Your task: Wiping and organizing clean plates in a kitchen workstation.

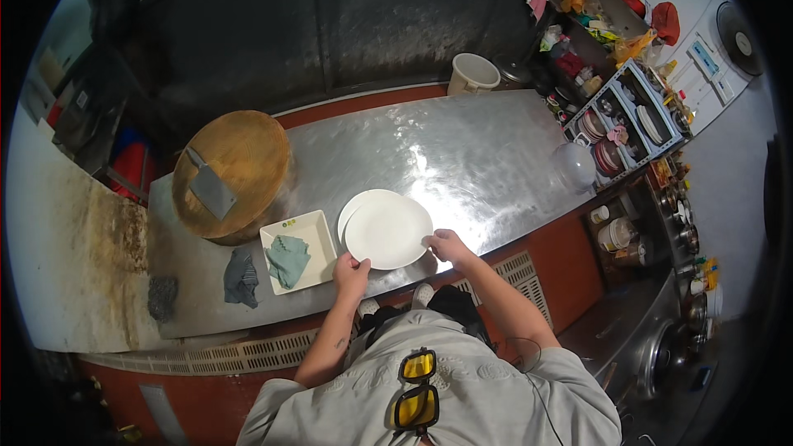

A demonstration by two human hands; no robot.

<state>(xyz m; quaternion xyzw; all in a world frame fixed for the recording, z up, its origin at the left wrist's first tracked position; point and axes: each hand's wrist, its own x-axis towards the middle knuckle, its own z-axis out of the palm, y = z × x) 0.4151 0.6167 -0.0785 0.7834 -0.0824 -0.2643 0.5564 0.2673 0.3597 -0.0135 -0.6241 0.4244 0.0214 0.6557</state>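
Note:
Both my hands hold a white oval plate (389, 230) by its rim, my left hand (352, 272) at the lower left and my right hand (447, 246) at the right. Partly beneath or behind it, a second white plate (354, 203) shows at the upper left. Left of the plates, a square white dish (321, 246) rests on the steel table and bears a crumpled green cloth (289, 261). A dark grey cloth (241, 277) lies beside the dish. On a thick round wooden chopping block (254, 155) lies a cleaver (212, 189).
The stainless steel table (365, 136) spans the view. A steel wool scouring pad (163, 298) lies at its left end. A white bucket (474, 74) stands beyond the far edge. At the right are a clear domed cover (573, 167) and a metal shelf rack (629, 114) with stacked plates.

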